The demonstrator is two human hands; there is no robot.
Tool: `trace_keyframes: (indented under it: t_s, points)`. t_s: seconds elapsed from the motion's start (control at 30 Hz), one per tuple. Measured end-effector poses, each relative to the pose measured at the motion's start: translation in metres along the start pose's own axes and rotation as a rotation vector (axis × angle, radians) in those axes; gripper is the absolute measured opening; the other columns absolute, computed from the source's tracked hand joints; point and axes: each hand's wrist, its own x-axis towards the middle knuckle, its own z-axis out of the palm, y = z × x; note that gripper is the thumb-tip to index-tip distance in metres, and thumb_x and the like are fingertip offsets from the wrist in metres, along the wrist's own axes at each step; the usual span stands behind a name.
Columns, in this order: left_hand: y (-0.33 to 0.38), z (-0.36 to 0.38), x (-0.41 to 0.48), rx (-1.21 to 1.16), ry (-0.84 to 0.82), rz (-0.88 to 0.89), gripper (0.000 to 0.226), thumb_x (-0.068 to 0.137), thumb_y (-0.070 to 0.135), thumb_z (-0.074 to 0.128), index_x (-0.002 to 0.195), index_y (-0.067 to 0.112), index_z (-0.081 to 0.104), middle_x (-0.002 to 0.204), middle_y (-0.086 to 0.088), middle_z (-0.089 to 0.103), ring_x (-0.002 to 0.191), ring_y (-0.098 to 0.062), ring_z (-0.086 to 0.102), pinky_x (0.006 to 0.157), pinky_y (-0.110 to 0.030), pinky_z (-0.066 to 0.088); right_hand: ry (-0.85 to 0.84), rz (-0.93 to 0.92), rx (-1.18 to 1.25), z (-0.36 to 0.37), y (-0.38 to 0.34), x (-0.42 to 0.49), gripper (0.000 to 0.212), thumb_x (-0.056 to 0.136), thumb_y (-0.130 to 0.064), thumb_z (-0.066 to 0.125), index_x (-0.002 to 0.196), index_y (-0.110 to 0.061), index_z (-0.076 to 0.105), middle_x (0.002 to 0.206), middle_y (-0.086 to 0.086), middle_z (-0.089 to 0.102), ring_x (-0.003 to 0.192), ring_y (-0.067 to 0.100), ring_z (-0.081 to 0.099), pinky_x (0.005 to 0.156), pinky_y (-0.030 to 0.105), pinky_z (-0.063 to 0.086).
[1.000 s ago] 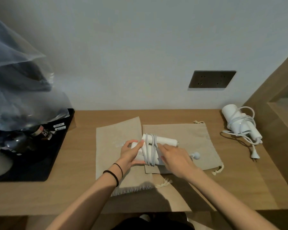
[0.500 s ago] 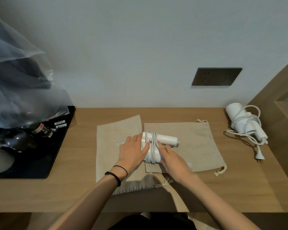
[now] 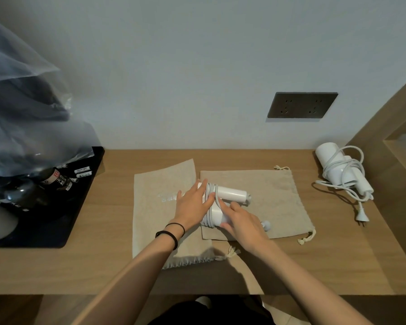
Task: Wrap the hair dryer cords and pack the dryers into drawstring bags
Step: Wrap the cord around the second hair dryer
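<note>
Hands meet on the hair dryer point(image 3: 230, 193), which lies on a flat drawstring bag point(image 3: 279, 198) below and left of the wall socket point(image 3: 301, 105). A second earlier the left hand point(image 3: 192, 207) cupped the dryer's end with its thumb beneath. Now it lies flatter, its fingers nearly straight and pressing across the turns of cord point(image 3: 212, 202) wound around the body. The right hand point(image 3: 242, 221) stays on the near side of the dryer with its fingers laid on the cord. Whether it pinches the cord's loose end, I cannot tell. The plug point(image 3: 266, 224), mostly hidden behind that hand half a second ago, shows again just beside it. The second bag point(image 3: 155, 219), farther left of the socket, and the second dryer point(image 3: 338, 170), below and right of the socket with its cord loosely looped, have not moved.
</note>
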Motion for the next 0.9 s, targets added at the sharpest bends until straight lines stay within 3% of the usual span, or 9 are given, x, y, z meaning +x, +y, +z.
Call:
trace_keyframes:
  t_s: [0.27,0.37,0.47,0.6,0.67,0.77,0.9]
  points:
    - [-0.004,0.004,0.002,-0.070,-0.023,-0.042,0.052,0.101,0.043,0.025,0.150,0.027,0.017,0.158,-0.003,0.017,0.144,-0.017,0.017,0.115,-0.050,-0.001,-0.028,0.000,-0.117,-0.006,-0.002,0.009,0.067,0.096,-0.035,0.049,0.151,-0.031,0.011,0.113,0.008,0.053,0.100,0.024,0.057,0.083,0.037,0.050]
    - [0.000,0.003,-0.001,-0.097,0.041,0.143,0.051,0.103,0.027,0.029,0.151,0.028,0.012,0.160,0.003,0.000,0.147,-0.016,0.001,0.116,-0.049,-0.004,-0.035,-0.010,-0.208,-0.010,-0.001,0.009,0.065,0.097,-0.037,0.045,0.150,-0.034,0.007,0.110,0.012,0.057,0.099,0.027,0.057,0.082,0.038,0.048]
    - [-0.001,0.004,-0.005,-0.105,0.017,0.327,0.049,0.102,0.009,0.031,0.148,0.022,0.026,0.158,0.004,0.016,0.146,-0.012,0.000,0.120,-0.044,-0.002,-0.015,-0.038,-0.225,-0.010,0.001,0.006,0.064,0.098,-0.035,0.044,0.151,-0.033,0.009,0.109,0.012,0.058,0.099,0.027,0.057,0.082,0.037,0.045]
    - [-0.012,0.001,-0.008,-0.257,0.009,0.336,0.028,0.103,0.025,0.032,0.124,0.021,0.051,0.153,0.006,0.028,0.144,-0.006,0.004,0.118,-0.032,-0.002,0.001,-0.056,-0.105,-0.010,0.011,0.004,0.058,0.098,-0.035,0.043,0.150,-0.029,0.019,0.122,0.006,0.057,0.112,0.024,0.052,0.095,0.036,0.041]
    - [-0.013,-0.003,-0.008,-0.294,-0.021,0.317,0.024,0.102,0.027,0.032,0.112,0.018,0.052,0.151,0.003,0.033,0.146,-0.010,0.005,0.118,-0.031,-0.001,0.025,-0.051,-0.027,-0.013,0.020,0.001,0.048,0.100,-0.035,0.039,0.146,-0.025,0.031,0.129,0.004,0.056,0.118,0.022,0.049,0.100,0.035,0.038]
    - [-0.013,-0.005,-0.008,-0.214,-0.026,0.311,0.022,0.102,0.027,0.031,0.098,0.015,0.048,0.150,-0.001,0.036,0.146,-0.016,0.008,0.117,-0.033,0.000,0.085,0.006,-0.043,-0.016,0.039,-0.010,0.034,0.102,-0.033,0.032,0.131,-0.023,0.048,0.122,-0.002,0.058,0.110,0.017,0.047,0.097,0.030,0.037]
    - [-0.013,-0.006,-0.007,-0.176,-0.018,0.292,0.022,0.103,0.028,0.029,0.094,0.017,0.046,0.150,-0.002,0.035,0.146,-0.017,0.009,0.117,-0.031,0.000,0.063,0.101,-0.011,-0.013,0.055,-0.019,0.029,0.103,-0.033,0.027,0.114,-0.021,0.051,0.109,-0.002,0.048,0.099,0.017,0.039,0.090,0.029,0.036]
